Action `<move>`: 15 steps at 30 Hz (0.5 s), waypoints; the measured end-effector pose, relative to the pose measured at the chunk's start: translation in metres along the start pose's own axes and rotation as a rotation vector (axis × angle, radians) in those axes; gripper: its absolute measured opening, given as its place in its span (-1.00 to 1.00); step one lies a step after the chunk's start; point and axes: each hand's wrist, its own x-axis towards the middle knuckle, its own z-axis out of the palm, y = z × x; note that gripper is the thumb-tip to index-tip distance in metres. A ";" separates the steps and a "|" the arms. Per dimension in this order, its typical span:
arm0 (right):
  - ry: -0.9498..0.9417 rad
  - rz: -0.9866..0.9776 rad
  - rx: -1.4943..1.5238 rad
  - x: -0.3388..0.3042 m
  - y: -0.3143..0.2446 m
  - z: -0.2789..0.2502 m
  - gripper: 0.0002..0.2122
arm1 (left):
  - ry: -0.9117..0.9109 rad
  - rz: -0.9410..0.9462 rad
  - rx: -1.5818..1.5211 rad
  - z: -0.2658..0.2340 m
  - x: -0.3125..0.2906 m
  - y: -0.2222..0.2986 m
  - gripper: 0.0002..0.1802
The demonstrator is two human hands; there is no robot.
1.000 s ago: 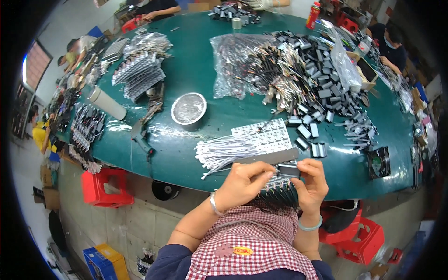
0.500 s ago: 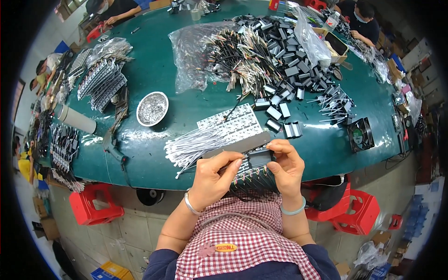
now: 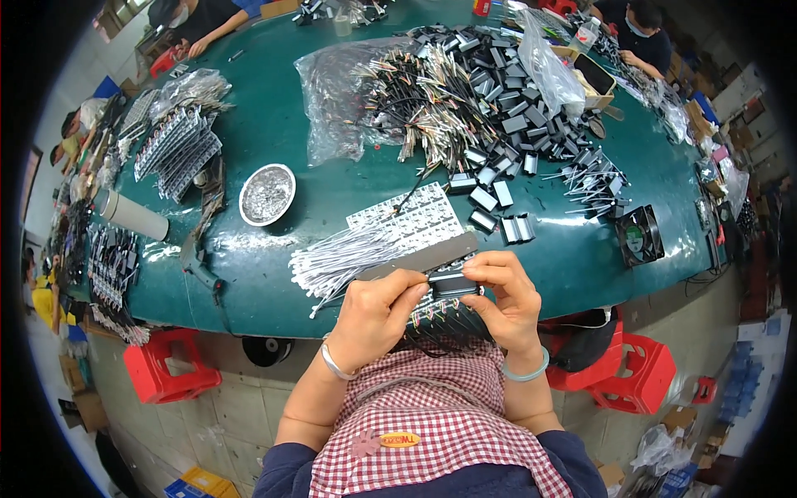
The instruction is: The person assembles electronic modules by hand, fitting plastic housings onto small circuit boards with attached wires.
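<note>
1. The dark block (image 3: 454,285), a small grey-black rectangular housing, sits just below and right of the middle of the frame, above a row of small pale parts with black wires (image 3: 444,330) fanning out toward the lower edge.
2. The right hand (image 3: 508,300) has the block's right end between thumb and fingers, parted by about the block's own depth; the thumb is low, the fingertips high.
3. The left hand (image 3: 375,314) has its thumb and forefinger tips brought together at the block's left end. Whether they clasp its edge or some thin part is hidden, so I cannot tell.
4. The block looks light and stiff, probably plastic or thin metal; its smooth, shiny faces could slip under dry fingertips. The short ends or long edges seem the best hold, leaving the broad face free.
5. The thin wires look soft and bendable, and their joints likely fragile; a tug on them would be unwise.
6. Left of the hands lies a bundle of white leads (image 3: 344,259), limp-looking, beside a flat white panel (image 3: 419,212). A grey bar (image 3: 427,254) lies across the panel's lower edge.
7. Loose housings (image 3: 515,123) are heaped at upper right.
</note>
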 end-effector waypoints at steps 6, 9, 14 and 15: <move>-0.135 0.251 0.122 0.001 0.001 -0.004 -0.71 | -0.306 -0.449 -0.380 -0.010 0.003 -0.006 -0.78; -0.072 0.068 -0.117 0.005 0.004 0.007 -0.75 | -0.181 -0.486 -0.371 -0.004 -0.002 -0.016 -0.82; 0.035 0.058 -0.250 -0.004 0.016 0.021 -0.86 | -0.113 -0.425 -0.306 0.014 -0.002 -0.013 -0.89; 0.043 0.049 -0.258 -0.005 0.019 0.020 -0.86 | -0.119 -0.421 -0.295 0.016 -0.001 -0.012 -0.88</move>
